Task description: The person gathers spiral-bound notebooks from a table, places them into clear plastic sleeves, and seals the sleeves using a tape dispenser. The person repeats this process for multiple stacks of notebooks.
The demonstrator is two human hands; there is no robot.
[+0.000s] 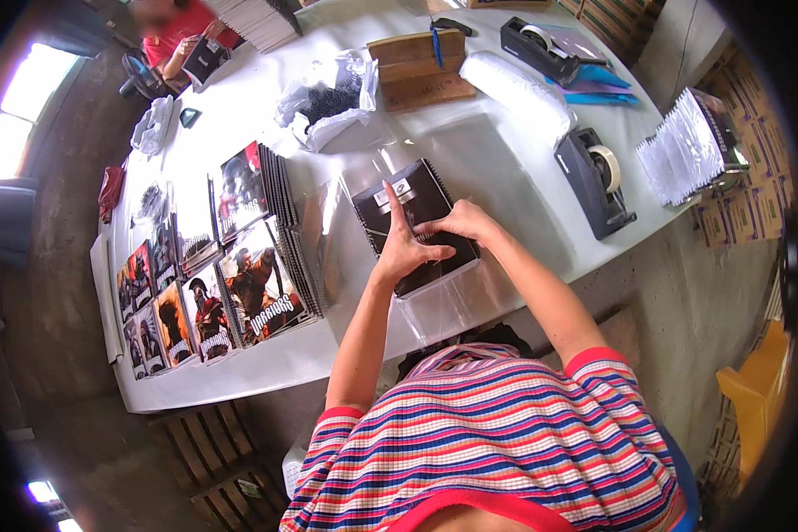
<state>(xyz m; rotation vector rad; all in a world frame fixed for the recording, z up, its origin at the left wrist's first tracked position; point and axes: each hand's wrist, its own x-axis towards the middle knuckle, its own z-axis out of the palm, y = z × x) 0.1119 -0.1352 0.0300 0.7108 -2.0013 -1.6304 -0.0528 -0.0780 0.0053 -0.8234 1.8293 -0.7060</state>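
Note:
A black spiral-bound notebook (434, 199) with a pale label near its top lies on the table in front of me, on or within clear plastic film (430, 306). Across its cover rests my left hand (405, 241), fingers spread, index finger pointing at the label and thumb to the right. From the right, my right hand (467, 222) reaches over the same cover with its fingers stretched toward the left hand. Both hands appear to touch the notebook, and neither grips anything visible. Whether the film goes all the way around the notebook I cannot tell.
Stacks of illustrated spiral notebooks (255, 275) fill the left side of the white table (239, 381). Beyond are a crumpled plastic bag (332, 97), a wooden holder (421, 71) and a plastic roll (519, 93). A tape dispenser (591, 186) stands right. Another person (182, 44) handles a dark item far left.

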